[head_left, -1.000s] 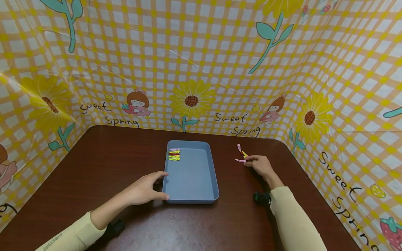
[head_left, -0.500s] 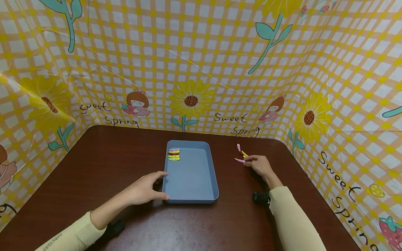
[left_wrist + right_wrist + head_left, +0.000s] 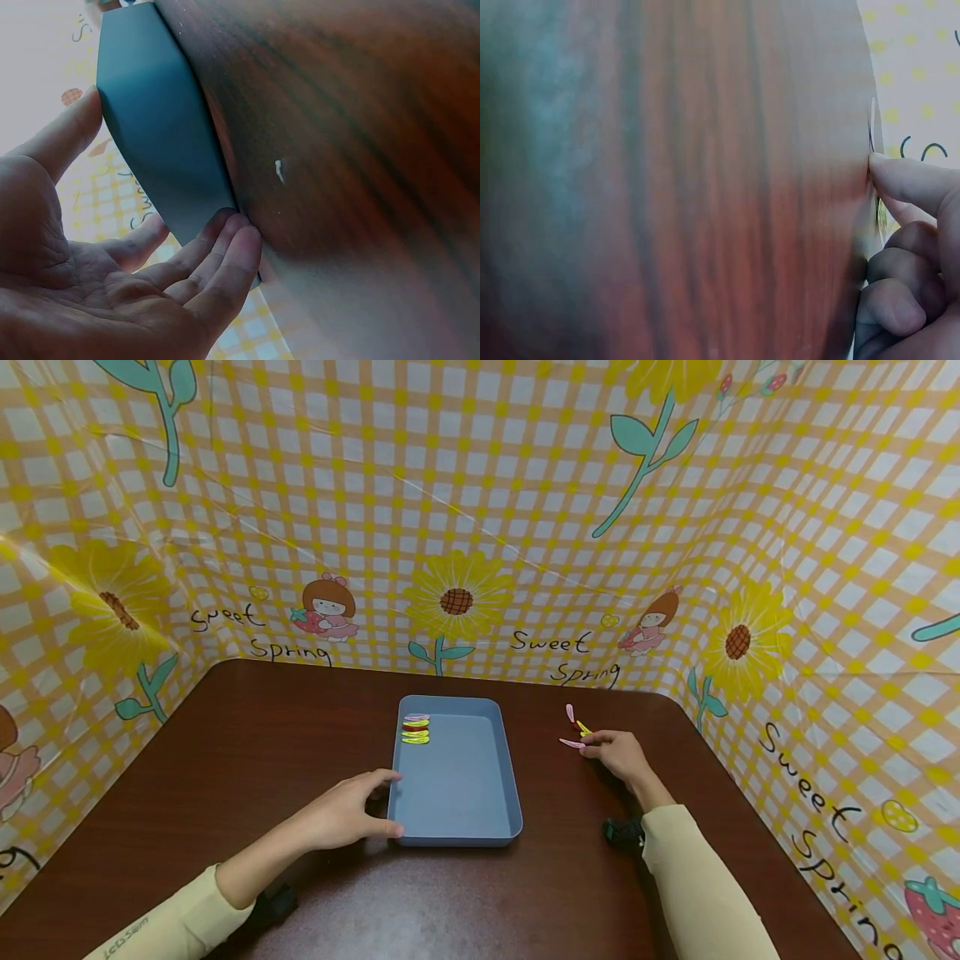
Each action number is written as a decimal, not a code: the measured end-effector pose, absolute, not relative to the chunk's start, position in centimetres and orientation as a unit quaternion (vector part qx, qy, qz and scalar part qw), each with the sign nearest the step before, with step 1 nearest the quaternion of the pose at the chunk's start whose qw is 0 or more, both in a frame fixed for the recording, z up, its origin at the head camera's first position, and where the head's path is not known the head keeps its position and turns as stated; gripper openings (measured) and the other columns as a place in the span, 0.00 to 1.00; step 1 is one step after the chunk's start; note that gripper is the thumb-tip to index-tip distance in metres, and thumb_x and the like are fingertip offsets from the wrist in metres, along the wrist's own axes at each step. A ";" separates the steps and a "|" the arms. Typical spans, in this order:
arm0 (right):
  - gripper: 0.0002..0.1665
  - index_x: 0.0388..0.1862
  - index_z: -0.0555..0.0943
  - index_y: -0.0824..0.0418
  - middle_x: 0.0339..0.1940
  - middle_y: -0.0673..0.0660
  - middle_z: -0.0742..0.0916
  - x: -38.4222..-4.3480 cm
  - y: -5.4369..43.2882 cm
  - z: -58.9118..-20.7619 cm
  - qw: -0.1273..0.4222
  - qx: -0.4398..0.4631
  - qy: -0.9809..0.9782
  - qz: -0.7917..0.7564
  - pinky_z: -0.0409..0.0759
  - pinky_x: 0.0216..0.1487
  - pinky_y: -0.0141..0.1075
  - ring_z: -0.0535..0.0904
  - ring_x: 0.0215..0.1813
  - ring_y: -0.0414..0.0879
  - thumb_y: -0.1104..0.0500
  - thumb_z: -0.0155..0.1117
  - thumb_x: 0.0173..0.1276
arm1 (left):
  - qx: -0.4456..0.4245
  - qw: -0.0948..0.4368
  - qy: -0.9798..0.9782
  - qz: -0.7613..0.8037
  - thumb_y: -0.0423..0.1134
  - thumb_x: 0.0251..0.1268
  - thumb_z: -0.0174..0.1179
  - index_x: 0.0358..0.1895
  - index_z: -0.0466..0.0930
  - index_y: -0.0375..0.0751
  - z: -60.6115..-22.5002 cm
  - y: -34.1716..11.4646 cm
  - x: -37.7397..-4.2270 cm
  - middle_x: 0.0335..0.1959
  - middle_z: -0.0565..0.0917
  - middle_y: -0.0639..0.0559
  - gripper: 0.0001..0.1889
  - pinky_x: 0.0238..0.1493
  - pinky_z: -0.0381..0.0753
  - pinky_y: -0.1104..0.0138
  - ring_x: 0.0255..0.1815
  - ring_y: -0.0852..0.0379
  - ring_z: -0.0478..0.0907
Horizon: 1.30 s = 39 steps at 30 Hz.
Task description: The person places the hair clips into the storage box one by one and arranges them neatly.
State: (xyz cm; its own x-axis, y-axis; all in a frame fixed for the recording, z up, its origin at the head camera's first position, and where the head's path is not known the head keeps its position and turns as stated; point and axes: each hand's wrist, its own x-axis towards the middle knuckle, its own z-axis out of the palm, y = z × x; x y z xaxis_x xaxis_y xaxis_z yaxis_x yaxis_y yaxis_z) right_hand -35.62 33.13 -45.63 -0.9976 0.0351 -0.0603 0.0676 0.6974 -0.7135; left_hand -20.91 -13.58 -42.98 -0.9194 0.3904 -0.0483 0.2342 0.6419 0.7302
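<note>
Two hands working at a blue tray and loose hair clips on a brown desk

The dark wooden desk (image 3: pixel 262 752) is standing inside a yellow checked backdrop (image 3: pixel 480 510) printed with sunflowers. The blue tray (image 3: pixel 459 793) is sitting mid-desk, holding a short row of hair clips (image 3: pixel 416 729) in its far left corner. The left hand (image 3: pixel 341 814) is cupping the tray's near left corner, its fingers (image 3: pixel 217 255) relaxed and apart, thumb lying along the wall. The right hand (image 3: pixel 618 753) is resting right of the tray, its fingers curled with the tips touching a pink hair clip (image 3: pixel 572 742); whether they are pinching it I cannot tell. More loose clips (image 3: pixel 576 718) are lying just beyond.
</note>
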 end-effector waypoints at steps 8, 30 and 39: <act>0.17 0.50 0.87 0.64 0.61 0.67 0.82 -35.5 33.0 -45.5 0.018 0.021 0.922 -0.386 0.71 0.54 0.44 0.74 0.59 0.58 0.55 0.69 0.68 | 0.174 0.101 0.900 0.386 0.54 0.56 0.74 0.71 0.70 0.43 -43.0 -13.6 -20.9 0.70 0.73 0.43 0.41 0.65 0.71 0.42 0.69 0.41 0.72; 0.20 0.55 0.84 0.65 0.14 0.44 0.69 -36.9 33.3 -45.3 0.074 0.041 0.906 -0.414 0.59 0.17 0.33 0.56 0.13 0.39 0.57 0.69 0.67 | 0.169 0.102 0.903 0.383 0.54 0.56 0.74 0.71 0.70 0.44 -43.0 -13.6 -20.9 0.71 0.73 0.43 0.41 0.65 0.71 0.42 0.69 0.42 0.72; 0.17 0.51 0.86 0.66 0.46 0.61 0.83 -37.2 33.5 -45.7 0.063 0.036 0.914 -0.399 0.62 0.22 0.34 0.61 0.20 0.41 0.58 0.69 0.66 | 0.170 0.102 0.901 0.386 0.53 0.56 0.75 0.72 0.69 0.42 -42.9 -13.4 -20.8 0.70 0.74 0.43 0.42 0.64 0.72 0.42 0.68 0.42 0.73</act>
State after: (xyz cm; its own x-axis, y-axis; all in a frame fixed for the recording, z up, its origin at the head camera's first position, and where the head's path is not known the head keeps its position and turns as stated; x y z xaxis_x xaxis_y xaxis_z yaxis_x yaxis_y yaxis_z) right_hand -37.19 33.52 -45.73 -0.9896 0.0149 -0.1432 0.1151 0.6792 -0.7249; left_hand -20.85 -13.42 -42.91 -0.9215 0.3848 -0.0521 0.2278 0.6444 0.7299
